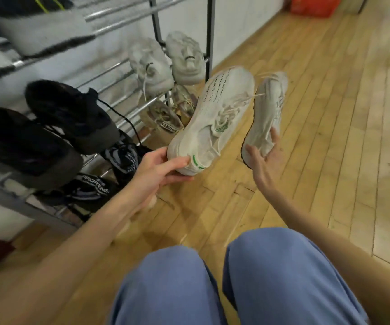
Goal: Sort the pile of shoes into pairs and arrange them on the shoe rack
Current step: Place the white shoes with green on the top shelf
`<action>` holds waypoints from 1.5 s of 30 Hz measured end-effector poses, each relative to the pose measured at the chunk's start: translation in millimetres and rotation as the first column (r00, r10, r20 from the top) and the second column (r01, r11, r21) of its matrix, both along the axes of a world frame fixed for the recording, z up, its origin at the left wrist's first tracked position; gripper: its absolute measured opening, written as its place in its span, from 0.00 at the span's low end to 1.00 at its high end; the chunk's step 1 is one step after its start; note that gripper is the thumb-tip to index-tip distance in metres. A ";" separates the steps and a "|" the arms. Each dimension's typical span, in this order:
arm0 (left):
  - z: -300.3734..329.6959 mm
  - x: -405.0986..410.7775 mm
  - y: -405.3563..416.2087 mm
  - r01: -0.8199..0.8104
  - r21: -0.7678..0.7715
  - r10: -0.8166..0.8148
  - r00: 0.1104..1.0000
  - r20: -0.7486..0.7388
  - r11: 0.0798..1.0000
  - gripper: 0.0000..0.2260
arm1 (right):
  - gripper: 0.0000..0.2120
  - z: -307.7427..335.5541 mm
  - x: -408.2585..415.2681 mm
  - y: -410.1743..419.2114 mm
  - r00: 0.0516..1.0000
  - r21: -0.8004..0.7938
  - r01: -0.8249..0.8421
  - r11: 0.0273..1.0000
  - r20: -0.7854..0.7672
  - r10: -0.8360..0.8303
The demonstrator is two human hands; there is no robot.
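I hold a matching pair of white knit sneakers with green tabs above the wooden floor. My left hand (158, 170) grips the heel of the nearer white sneaker (215, 118). My right hand (263, 158) holds the second white sneaker (267, 109) by its heel end, fingers curled round it. The metal shoe rack (116, 26) stands to the left. A pale chunky pair (165, 59) sits on its middle shelf at the right end, and a black pair (55, 127) sits further left on the same shelf.
A beige pair (165, 116) and dark sandals (109, 177) lie on the bottom shelf. Grey and black footwear sits blurred on the top shelf (36, 29). My knees in blue trousers (236, 282) fill the foreground. A red box (313, 5) stands far back.
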State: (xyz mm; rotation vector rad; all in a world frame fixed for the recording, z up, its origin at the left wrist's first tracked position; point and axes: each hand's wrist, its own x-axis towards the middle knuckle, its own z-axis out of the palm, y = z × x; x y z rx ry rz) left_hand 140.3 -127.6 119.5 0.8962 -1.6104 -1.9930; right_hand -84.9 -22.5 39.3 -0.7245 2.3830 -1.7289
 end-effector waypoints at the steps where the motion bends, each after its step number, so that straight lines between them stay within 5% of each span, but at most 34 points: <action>1: 8.6 0.3 -2.0 -0.010 -0.010 0.010 1.000 -0.028 1.000 0.18 | 0.35 7.1 -1.8 -7.9 0.999 -0.011 -0.025 1.000 -0.028 0.025; 12: 71.6 -55.1 8.2 -0.223 -0.079 0.201 0.954 -0.223 0.972 0.19 | 0.29 73.6 -48.4 -70.7 0.930 -0.201 -0.364 0.909 -0.127 0.344; 22: 122.1 -84.9 30.9 -0.554 0.047 0.525 0.755 -0.394 0.832 0.21 | 0.26 126.7 -67.2 -107.8 0.818 -0.319 -0.575 0.754 -0.244 0.521; 27: 141.3 -86.6 22.6 -0.676 0.030 0.629 0.667 -0.400 0.736 0.10 | 0.24 148.1 -53.2 -123.2 0.835 -0.277 -0.550 0.788 -0.212 0.508; 30: 158.1 -99.4 17.0 -0.706 0.067 0.663 0.622 -0.416 0.705 0.08 | 0.13 166.5 -48.0 -138.6 0.848 -0.308 -0.530 0.790 -0.177 0.499; 40: 188.8 -137.2 -74.9 -0.787 0.284 0.820 0.436 -0.370 0.547 0.23 | 0.16 251.2 -48.1 -212.8 0.827 -0.214 -0.559 0.801 -0.221 0.518; 45: 182.9 -129.0 -84.6 -0.700 0.351 0.781 0.519 -0.347 0.622 0.22 | 0.18 252.0 -41.7 -233.1 0.811 -0.088 -0.553 0.828 -0.285 0.511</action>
